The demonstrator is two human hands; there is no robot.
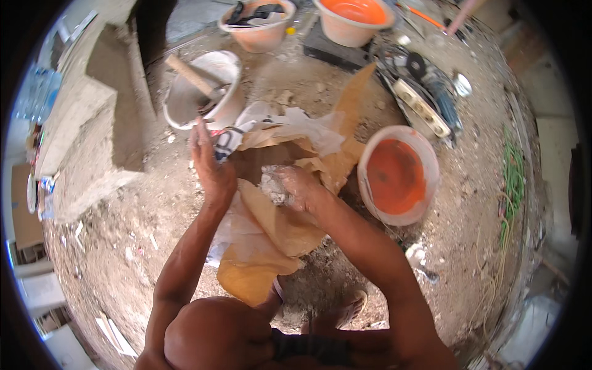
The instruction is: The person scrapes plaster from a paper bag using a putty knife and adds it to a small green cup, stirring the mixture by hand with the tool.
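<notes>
A torn paper sack (pixel 277 226) lies open before me, its brown and white layers folded outwards and greyish material inside. Over the sack's opening, my right hand (pixel 300 185) is closed on a clump of pale grey powdery material (pixel 274 187). My left hand (pixel 210 166) is raised at the sack's left side, fingers extended and pointing away from me, with nothing seen in it. Just beyond those fingers stands a white bucket (pixel 236 92) with a wooden-handled tool (pixel 189 76) leaning in it. To the right of the sack is an orange-stained basin (pixel 363 185).
Farther off stand a tub with dark items (pixel 256 39) and another orange-lined tub (pixel 354 34). A power strip (pixel 423 108) and a corded power tool (pixel 441 104) lie at the upper right. Green cord (pixel 513 175) is at the far right; a concrete block (pixel 99 111) is left.
</notes>
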